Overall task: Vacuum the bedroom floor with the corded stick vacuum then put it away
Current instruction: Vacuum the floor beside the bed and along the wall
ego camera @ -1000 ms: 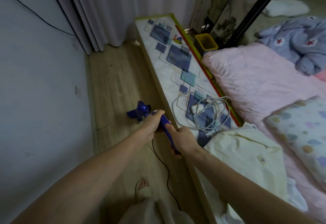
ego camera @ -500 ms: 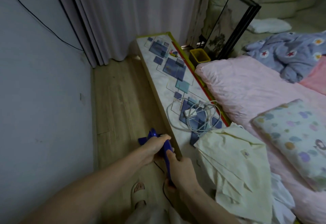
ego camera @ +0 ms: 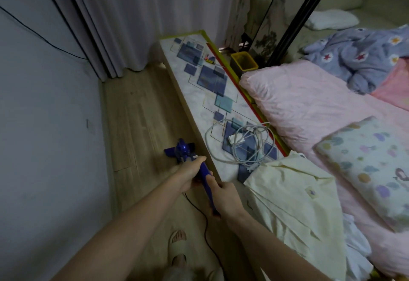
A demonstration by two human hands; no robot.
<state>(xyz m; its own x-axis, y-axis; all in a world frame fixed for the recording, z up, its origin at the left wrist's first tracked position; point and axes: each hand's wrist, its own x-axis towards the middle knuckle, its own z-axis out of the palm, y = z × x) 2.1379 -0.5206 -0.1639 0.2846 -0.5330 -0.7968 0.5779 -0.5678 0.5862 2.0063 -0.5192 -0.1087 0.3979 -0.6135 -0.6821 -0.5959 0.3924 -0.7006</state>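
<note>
On wooden floor [ego camera: 141, 112] beside bench [ego camera: 199, 94], both hands' grip, left hand [ego camera: 190, 175], right hand [ego camera: 223, 198], clamped on vacuum [ego camera: 205, 177].

A strip of floor [ego camera: 141, 125] runs from 6 o'clock toward 12, with a wall [ego camera: 44, 125] along its 9 o'clock side and curtains [ego camera: 132, 15] closing its 12 o'clock end. A long low desk [ego camera: 199, 108] borders the floor at 3 o'clock. The vacuum [ego camera: 183, 151] stands on the floor beside the desk's edge, both hands on its handle: left hand [ego camera: 188, 175] ahead, right hand [ego camera: 225, 196] behind. Its cord [ego camera: 210, 243] trails back toward 6 o'clock past a slippered foot [ego camera: 177, 245]. A coiled cable [ego camera: 241, 141] lies on the desk. A shirt [ego camera: 294, 209] drapes over the desk's near end. The bed [ego camera: 309, 112] lies beyond, at 3 o'clock, with a pillow [ego camera: 371, 170] on it.
</note>
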